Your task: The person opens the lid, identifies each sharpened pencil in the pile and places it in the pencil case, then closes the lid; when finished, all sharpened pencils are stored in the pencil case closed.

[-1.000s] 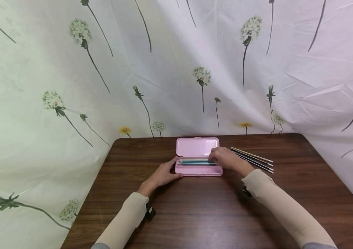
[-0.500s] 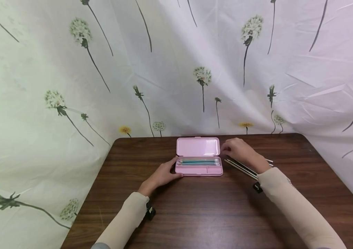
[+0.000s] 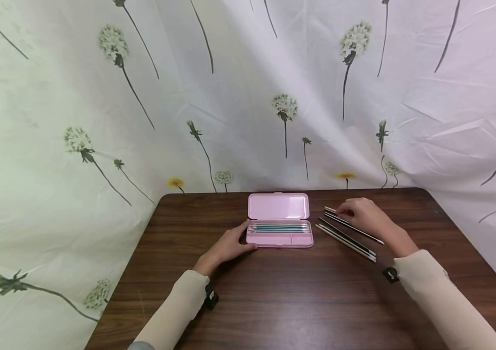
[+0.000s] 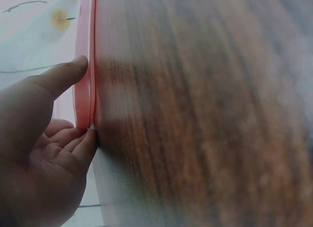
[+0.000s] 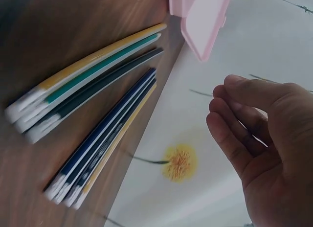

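A pink pencil case (image 3: 279, 240) lies with its lid raised at the table's back edge, several pencils (image 3: 279, 228) lying in its long compartment. My left hand (image 3: 227, 244) grips the case's left end. In the left wrist view, the thumb (image 4: 73, 73) presses one side while the fingers meet the end. Right of the case lie two loose groups of pencils: a near group (image 3: 347, 243) with yellow, green and dark ones, and a far group (image 5: 110, 134) with dark blue and yellow ones. My right hand (image 3: 368, 216) hovers over the far group, fingers loosely bent, holding nothing.
The wooden table (image 3: 265, 301) runs forward to a hanging white cloth (image 3: 239, 121) printed with dandelions. The raised lid (image 3: 277, 206) stands close to that cloth.
My right hand has moved from the case's right end to above the loose pencils. A second group of pencils now lies in front of the first. The left hand has stayed in place.
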